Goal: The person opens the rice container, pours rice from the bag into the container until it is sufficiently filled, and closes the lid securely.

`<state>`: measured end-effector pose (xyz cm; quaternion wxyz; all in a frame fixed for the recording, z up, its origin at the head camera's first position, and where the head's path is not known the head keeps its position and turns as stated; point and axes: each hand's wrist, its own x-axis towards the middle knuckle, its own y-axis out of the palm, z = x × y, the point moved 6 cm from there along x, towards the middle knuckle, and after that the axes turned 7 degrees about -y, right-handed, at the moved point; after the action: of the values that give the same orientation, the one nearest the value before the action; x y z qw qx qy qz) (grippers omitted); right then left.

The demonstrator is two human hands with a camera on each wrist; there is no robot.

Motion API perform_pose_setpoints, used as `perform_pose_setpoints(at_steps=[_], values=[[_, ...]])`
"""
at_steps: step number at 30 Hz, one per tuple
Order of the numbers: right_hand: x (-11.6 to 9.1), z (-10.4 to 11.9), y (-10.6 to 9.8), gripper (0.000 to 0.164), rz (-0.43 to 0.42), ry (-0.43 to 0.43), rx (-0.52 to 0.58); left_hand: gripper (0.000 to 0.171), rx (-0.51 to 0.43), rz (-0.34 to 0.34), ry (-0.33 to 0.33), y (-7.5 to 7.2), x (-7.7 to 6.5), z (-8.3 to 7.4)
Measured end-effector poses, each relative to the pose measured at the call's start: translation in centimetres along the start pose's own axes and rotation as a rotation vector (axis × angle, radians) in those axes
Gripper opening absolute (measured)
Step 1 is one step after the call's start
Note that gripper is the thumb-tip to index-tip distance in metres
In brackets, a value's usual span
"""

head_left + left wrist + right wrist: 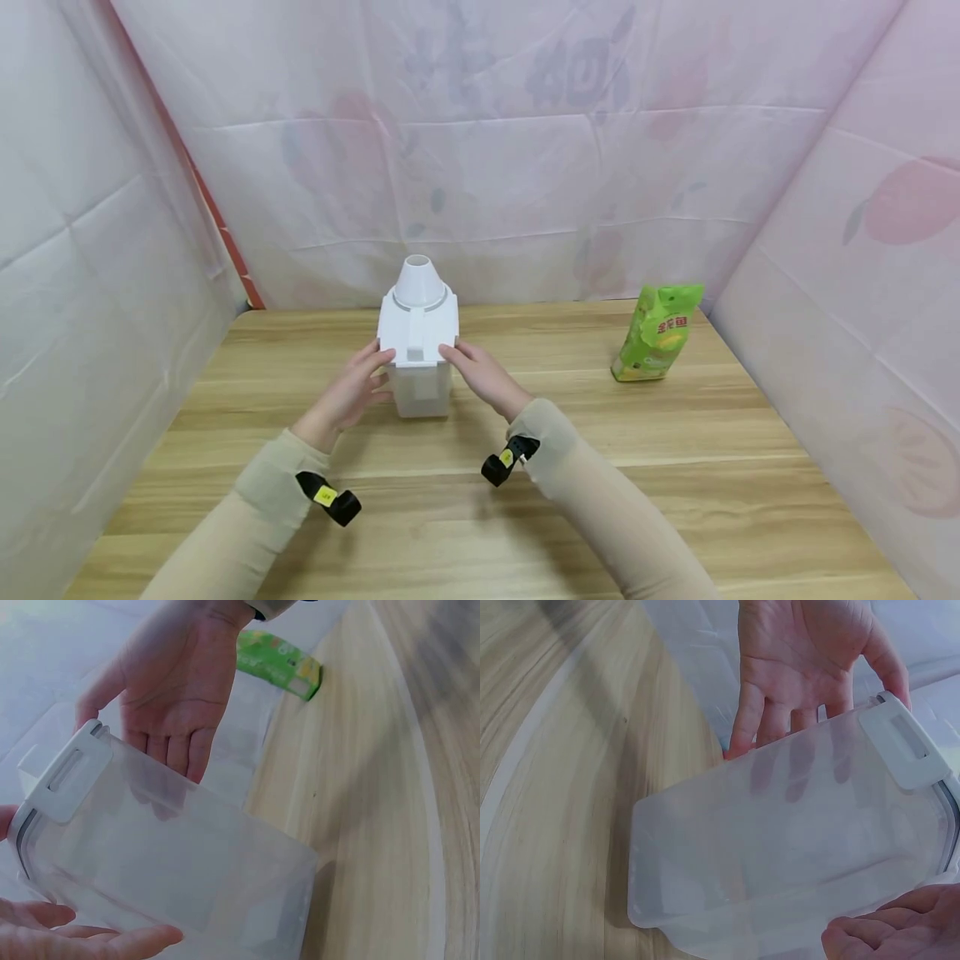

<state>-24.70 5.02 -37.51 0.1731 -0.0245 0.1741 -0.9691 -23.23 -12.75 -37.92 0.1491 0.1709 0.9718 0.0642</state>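
Note:
A clear plastic storage container (422,392) stands upright on the table, capped by a white lid (397,323) with a cone-shaped spout cup (420,283) on top. At its left side is my left hand (352,389), thumb at the lid's edge and fingers extended along the wall. My right hand (487,377) flanks the opposite side, its thumb on the lid's near right corner. Through the translucent wall (202,832) in the left wrist view, the right hand's straight fingers show. A white clip (904,742) on the lid appears in the right wrist view.
Toward the back right of the wooden table (705,467) a green packaged bag (657,335) stands upright. Pale printed curtains (480,183) enclose the table at the back and both sides.

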Motion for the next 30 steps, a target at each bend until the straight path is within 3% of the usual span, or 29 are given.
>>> perform_pose_setpoints(at_steps=[13,30], values=[[-1.4,-0.6,-1.8,0.069,-0.031,0.015,0.035,0.068,-0.008,-0.027,0.009,1.9,0.9,0.5],[-2.9,-1.8,-4.1,0.071,-0.062,0.031,0.069,0.066,-0.025,0.032,0.056,4.9,1.8,0.9]])
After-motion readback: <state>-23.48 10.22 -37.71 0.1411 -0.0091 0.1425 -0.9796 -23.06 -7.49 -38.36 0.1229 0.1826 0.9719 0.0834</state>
